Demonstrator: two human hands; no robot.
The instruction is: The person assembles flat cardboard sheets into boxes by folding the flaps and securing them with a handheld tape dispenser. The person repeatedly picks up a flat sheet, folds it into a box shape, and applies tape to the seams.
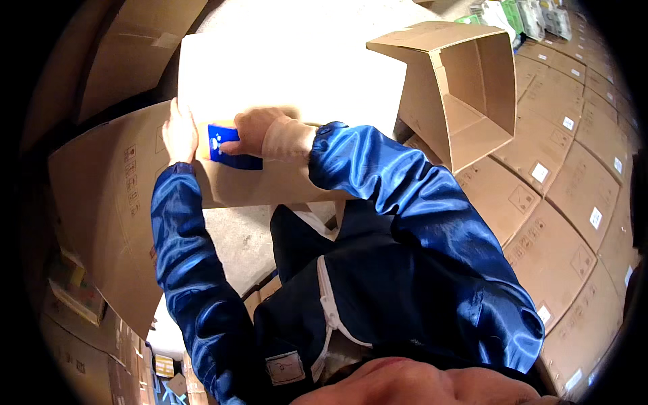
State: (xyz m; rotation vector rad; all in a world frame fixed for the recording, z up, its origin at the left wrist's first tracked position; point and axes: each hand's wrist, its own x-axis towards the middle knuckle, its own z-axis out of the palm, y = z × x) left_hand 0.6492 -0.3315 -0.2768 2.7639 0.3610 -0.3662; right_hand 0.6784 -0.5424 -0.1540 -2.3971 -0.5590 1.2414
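In front of me lies a large cardboard box (304, 185), its far part washed out by bright light. My right hand (255, 131) is closed on a flat blue object with a white mark (235, 150), held against the cardboard; its exact kind does not show. Just left of it, my left hand (180, 135) rests with fingers stretched out on the cardboard, near the join with a wide printed cardboard panel (101, 172). No thing shows in the left hand.
An open cardboard box (412, 67) lies on its side at the far right. Rows of closed cartons (547, 250) with white labels fill the right side. A tall cardboard piece (128, 54) stands at the far left. Green and clear packs (526, 17) lie at the far right corner.
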